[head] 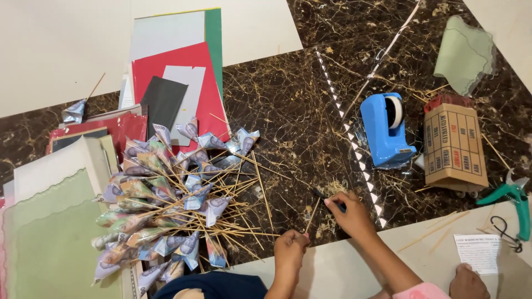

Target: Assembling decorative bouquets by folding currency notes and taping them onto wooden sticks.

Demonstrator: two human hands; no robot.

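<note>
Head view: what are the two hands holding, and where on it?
Left hand pinches a thin wooden skewer at its lower end. Right hand grips a small dark object, too hidden to identify.

A thin wooden stick (312, 216) leans from the left hand (290, 247) up toward one o'clock, its top end near a small dark tool (327, 199) pinched in the right hand (350, 213), which lies at two o'clock from the left

A home floor of dark marble tiles (288, 111) strewn with craft paper sheets (177, 61).
</note>
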